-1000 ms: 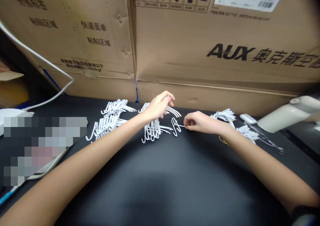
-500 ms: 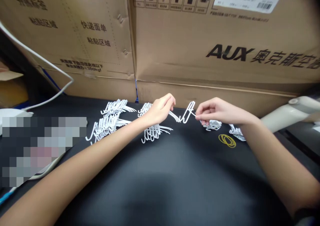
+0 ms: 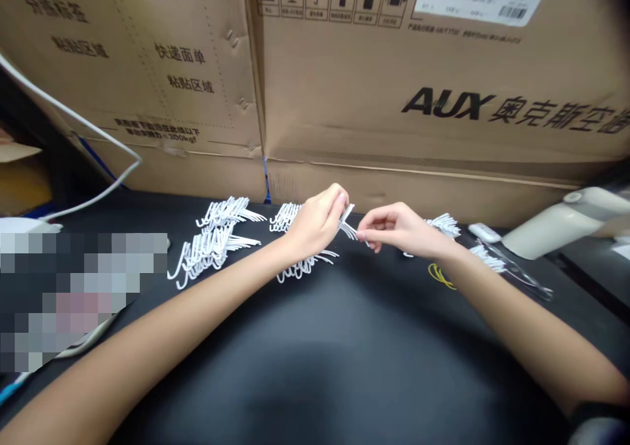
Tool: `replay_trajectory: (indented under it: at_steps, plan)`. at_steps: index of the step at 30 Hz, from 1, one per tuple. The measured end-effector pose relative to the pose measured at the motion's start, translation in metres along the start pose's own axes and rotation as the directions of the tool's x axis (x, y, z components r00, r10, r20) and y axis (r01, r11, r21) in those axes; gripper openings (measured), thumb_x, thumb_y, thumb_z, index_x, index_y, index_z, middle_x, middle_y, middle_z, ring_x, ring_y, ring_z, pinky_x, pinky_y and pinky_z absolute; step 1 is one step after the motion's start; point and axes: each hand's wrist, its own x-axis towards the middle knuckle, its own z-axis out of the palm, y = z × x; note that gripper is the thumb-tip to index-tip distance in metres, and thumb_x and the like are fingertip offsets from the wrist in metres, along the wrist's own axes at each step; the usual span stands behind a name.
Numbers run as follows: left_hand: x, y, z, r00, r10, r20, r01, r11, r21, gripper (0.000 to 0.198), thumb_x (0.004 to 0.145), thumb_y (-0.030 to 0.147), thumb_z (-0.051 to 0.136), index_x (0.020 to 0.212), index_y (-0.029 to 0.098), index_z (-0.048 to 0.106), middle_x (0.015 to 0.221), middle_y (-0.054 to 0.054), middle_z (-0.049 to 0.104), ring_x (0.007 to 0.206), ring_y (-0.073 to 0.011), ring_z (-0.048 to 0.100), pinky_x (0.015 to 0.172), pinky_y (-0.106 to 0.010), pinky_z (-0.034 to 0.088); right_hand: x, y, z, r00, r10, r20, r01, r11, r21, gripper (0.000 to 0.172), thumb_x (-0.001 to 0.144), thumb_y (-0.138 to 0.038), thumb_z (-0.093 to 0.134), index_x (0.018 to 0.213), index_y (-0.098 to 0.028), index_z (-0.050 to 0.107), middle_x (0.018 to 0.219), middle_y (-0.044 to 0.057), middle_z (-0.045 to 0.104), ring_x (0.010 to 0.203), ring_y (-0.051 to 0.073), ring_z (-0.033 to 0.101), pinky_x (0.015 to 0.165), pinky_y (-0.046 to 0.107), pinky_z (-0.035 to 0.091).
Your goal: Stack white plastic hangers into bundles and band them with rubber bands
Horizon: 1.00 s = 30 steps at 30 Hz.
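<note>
My left hand (image 3: 319, 218) is closed round a bunch of white wire hooks (image 3: 348, 231), their straight ends sticking out to the right. Close beside it, my right hand (image 3: 394, 230) pinches the end of a single white hook, whose other end meets the bunch. Stacked white hooks (image 3: 224, 212) lie at the back left, with a second stack (image 3: 207, 251) in front. Two more groups, one behind (image 3: 283, 217) and one in front (image 3: 298, 269), are partly covered by my left hand. More hooks (image 3: 444, 224) show behind my right wrist. Yellow rubber bands (image 3: 440, 275) lie below my right forearm, partly hidden.
Large cardboard boxes (image 3: 344, 104) wall off the back of the black table (image 3: 344, 353). To the right are a pale cylinder (image 3: 546, 225), a small white object (image 3: 485, 233) and further hooks (image 3: 487, 258). A white cable (image 3: 98, 127) hangs at the left, above a pixelated area.
My right hand has moved left with its hook, bringing it up against the bunch in my left hand. Hooks and the small white object at right have come into view.
</note>
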Motion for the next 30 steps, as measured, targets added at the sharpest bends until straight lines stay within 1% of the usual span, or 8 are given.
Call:
replay_trajectory:
  at_steps: [6,9,12,15,21,24,27,30]
  plan:
    - [0.0,-0.003,0.001,0.998,-0.025,-0.055,0.024,1.0,-0.016,0.028,0.098,0.031,0.029,0.083,0.018,0.048,0.075,-0.001,0.055,0.069,-0.0127,0.053,0.07,-0.026,0.04,0.001,0.0,0.002,0.991,-0.043,-0.13,0.043,0.999,-0.005,0.024,0.075,-0.038,0.069,0.076,-0.014,0.069,0.065,0.002,0.063,0.057,0.011,0.055,0.058,0.025,0.051]
    - [0.0,-0.005,0.004,0.989,-0.147,0.0,0.145,0.98,-0.133,0.027,0.097,0.036,0.029,0.089,0.019,0.049,0.075,0.001,0.058,0.06,-0.0109,0.057,0.061,-0.024,0.043,0.001,0.0,0.005,0.985,-0.037,-0.167,0.033,0.999,-0.031,0.023,0.076,-0.038,0.068,0.075,-0.015,0.068,0.068,0.002,0.064,0.057,0.011,0.055,0.058,0.025,0.05]
    - [0.0,-0.005,0.007,0.951,-0.297,0.09,0.31,0.909,-0.279,0.026,0.096,0.038,0.03,0.105,0.022,0.047,0.083,0.0,0.061,0.05,-0.0099,0.06,0.045,-0.02,0.042,0.001,0.0,0.009,0.99,-0.015,-0.143,0.01,0.999,-0.036,0.022,0.076,-0.036,0.067,0.076,-0.014,0.068,0.068,0.002,0.064,0.058,0.011,0.056,0.058,0.024,0.049]
    - [0.003,-0.005,0.008,0.916,-0.367,0.164,0.402,0.851,-0.339,0.028,0.094,0.035,0.031,0.116,0.023,0.045,0.088,-0.002,0.062,0.05,-0.0111,0.061,0.036,-0.018,0.038,0.002,-0.001,0.01,0.991,0.023,-0.134,-0.025,1.0,-0.01,0.021,0.076,-0.035,0.067,0.076,-0.014,0.068,0.067,0.002,0.064,0.058,0.011,0.056,0.057,0.023,0.049]
    - [0.006,-0.005,0.008,0.864,-0.41,0.291,0.498,0.778,-0.384,0.027,0.092,0.03,0.032,0.109,0.021,0.051,0.09,-0.004,0.062,0.049,-0.0115,0.061,0.032,-0.017,0.037,0.003,0.0,0.007,0.991,0.067,-0.111,-0.059,0.995,0.076,0.02,0.073,-0.033,0.069,0.072,-0.014,0.068,0.063,0.002,0.064,0.056,0.011,0.055,0.054,0.023,0.048]
    - [0.006,-0.005,0.01,0.845,-0.436,0.31,0.534,0.732,-0.423,0.027,0.092,0.033,0.033,0.106,0.019,0.051,0.086,-0.004,0.062,0.045,-0.0112,0.059,0.033,-0.019,0.039,0.002,0.001,0.009,0.989,0.067,-0.134,-0.057,0.995,0.077,0.019,0.073,-0.033,0.069,0.071,-0.014,0.068,0.062,0.002,0.063,0.055,0.011,0.055,0.054,0.023,0.047]
    - [0.006,-0.002,0.011,0.825,-0.469,0.316,0.565,0.669,-0.483,0.024,0.09,0.029,0.035,0.1,0.017,0.053,0.078,-0.002,0.062,0.043,-0.0099,0.057,0.039,-0.02,0.043,0.001,0.001,0.013,0.991,0.046,-0.126,-0.036,0.996,0.079,0.018,0.072,-0.032,0.069,0.072,-0.014,0.068,0.061,0.001,0.063,0.055,0.011,0.055,0.055,0.024,0.048]
    - [0.006,0.005,0.009,0.78,-0.534,0.326,0.623,0.614,-0.485,0.022,0.089,0.027,0.036,0.095,0.017,0.054,0.075,-0.002,0.063,0.041,-0.0079,0.054,0.04,-0.019,0.041,0.0,0.0,0.017,0.988,0.039,-0.15,-0.028,0.997,0.07,0.017,0.072,-0.031,0.069,0.071,-0.014,0.068,0.06,0.001,0.062,0.054,0.011,0.055,0.055,0.023,0.047]
